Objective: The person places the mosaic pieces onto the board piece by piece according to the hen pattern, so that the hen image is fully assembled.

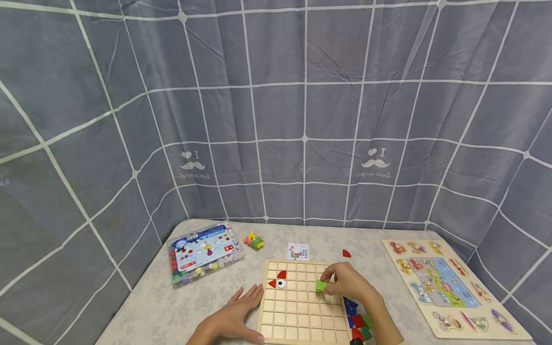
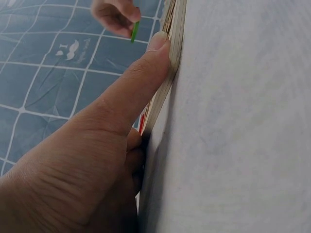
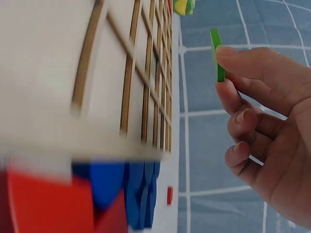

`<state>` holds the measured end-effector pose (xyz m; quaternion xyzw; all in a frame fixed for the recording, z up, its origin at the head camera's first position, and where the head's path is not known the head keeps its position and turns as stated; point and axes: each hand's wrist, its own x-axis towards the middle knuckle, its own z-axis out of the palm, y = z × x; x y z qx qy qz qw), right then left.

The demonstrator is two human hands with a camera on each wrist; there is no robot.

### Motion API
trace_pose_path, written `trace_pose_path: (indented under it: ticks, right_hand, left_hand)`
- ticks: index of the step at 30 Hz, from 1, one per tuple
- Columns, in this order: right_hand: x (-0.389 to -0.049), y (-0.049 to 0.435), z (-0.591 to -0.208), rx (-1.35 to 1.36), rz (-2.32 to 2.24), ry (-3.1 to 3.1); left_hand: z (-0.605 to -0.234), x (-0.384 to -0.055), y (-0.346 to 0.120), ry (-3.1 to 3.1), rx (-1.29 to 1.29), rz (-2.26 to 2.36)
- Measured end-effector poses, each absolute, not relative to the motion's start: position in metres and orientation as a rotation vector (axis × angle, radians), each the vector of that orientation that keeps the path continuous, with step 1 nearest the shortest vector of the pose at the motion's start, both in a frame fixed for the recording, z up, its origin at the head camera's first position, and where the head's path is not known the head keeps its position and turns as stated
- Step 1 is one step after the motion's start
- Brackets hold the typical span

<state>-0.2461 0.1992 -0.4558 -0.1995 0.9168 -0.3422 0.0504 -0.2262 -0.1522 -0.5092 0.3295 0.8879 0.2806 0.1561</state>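
My right hand (image 1: 347, 281) pinches a thin green square tile (image 1: 321, 286) between thumb and fingertips; in the right wrist view the tile (image 3: 217, 56) is held edge-on, raised over the board. Below lies a wooden grid board (image 1: 297, 307). Toward its upper left sit a red quarter-round piece (image 1: 281, 274), a red triangular piece (image 1: 272, 283) and a white tile with a black eye dot (image 1: 281, 283). My left hand (image 1: 236, 314) rests at the board's left side, fingers extended, the thumb (image 2: 150, 56) lying against the board's edge.
Loose blue, red and green tiles (image 1: 359, 320) lie right of the board. Beyond it are a small pattern card (image 1: 298, 251) and a red quarter-round piece (image 1: 347, 253). A bead box (image 1: 207, 254) and colourful toy (image 1: 254, 241) stand back left; a picture puzzle (image 1: 440, 318) lies right.
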Motion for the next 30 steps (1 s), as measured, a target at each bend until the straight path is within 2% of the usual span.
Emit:
trace_pose_path:
  ticks: [19,30]
  right_hand:
    - [-0.254,0.13,-0.456,-0.635,-1.019,2.745]
    - [-0.258,0.106,-0.467,-0.687,-0.98,2.789]
  left_hand:
    - [-0.505,-0.225,-0.151,2.545,0.932,0.79]
    - [-0.508,-0.227,-0.15,2.562,0.921,0.75]
